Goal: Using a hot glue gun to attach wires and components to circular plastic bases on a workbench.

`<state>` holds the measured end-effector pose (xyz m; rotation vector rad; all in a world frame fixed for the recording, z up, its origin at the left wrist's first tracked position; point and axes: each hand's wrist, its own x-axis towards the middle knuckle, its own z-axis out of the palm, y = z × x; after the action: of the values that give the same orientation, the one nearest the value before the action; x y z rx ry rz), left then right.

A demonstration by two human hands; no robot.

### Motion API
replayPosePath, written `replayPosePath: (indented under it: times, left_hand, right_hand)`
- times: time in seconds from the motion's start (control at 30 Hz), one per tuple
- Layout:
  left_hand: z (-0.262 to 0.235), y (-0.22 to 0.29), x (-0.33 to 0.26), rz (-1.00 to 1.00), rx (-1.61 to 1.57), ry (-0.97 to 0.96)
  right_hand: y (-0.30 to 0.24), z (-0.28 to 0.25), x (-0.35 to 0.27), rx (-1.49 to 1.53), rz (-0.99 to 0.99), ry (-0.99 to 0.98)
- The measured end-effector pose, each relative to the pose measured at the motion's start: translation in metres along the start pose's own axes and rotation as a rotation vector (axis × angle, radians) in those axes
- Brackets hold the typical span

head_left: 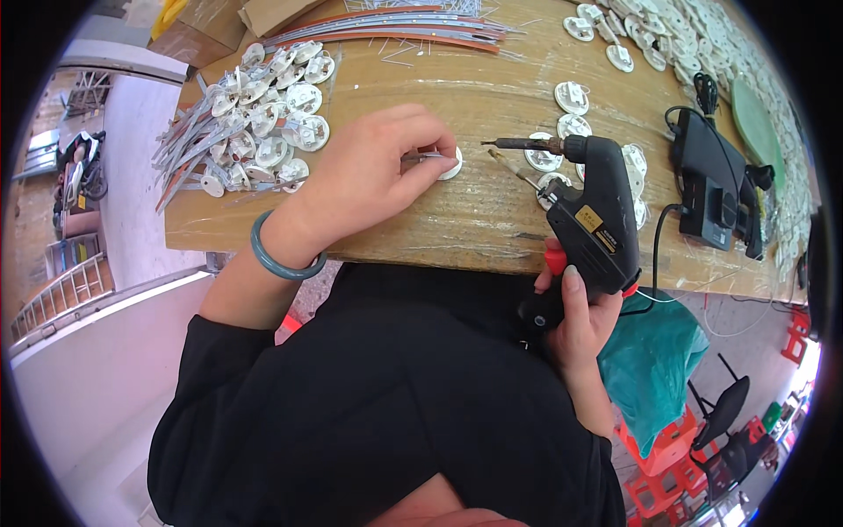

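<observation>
My left hand (378, 176), with a grey-green bangle (285, 255) on its wrist, is closed in a pinch near the table's front edge. Finger and thumb grip a small round white disc (453, 165), mostly hidden by the fingertips, and a thin strip shows beside it. My right hand (581, 307) is wrapped round the handle of a black soldering gun (606, 211) with a red trigger. The gun's dark tip (488, 143) points left toward the disc but stands apart from it. A thin feed tube (514, 169) runs just below the tip.
White discs with strips attached lie in a pile (263, 114) at left. Loose strips (386, 26) lie at the back. Behind the gun stand several discs (571, 98), with a large heap (702, 44) at far right. A black power box (707, 176) with cables is beside a green plate (757, 132).
</observation>
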<state>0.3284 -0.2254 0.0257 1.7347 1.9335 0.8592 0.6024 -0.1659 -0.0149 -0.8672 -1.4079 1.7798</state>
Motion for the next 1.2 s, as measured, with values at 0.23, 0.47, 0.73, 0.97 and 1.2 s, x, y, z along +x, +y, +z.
replayPosePath:
  times: [0.23,0.47,0.73,0.97,1.2]
  left_hand:
    - [0.005,-0.004,-0.001,-0.012,-0.02,0.061]
    - [0.003,-0.001,-0.001,-0.164,-0.126,0.062]
    - [0.001,0.001,0.003,-0.044,-0.035,0.05]
    - [0.008,-0.003,0.014,-0.019,0.014,0.032]
    - [0.011,-0.003,0.017,-0.036,0.021,0.015]
  right_hand:
    - [-0.005,0.001,0.001,-0.051,0.043,-0.005]
    - [-0.001,0.002,0.003,0.067,0.009,0.013]
    - [-0.003,0.003,-0.001,-0.007,0.033,-0.007]
    - [-0.002,0.007,0.003,-0.032,0.058,-0.022]
    - [-0.001,0.005,0.006,-0.058,0.062,-0.052]
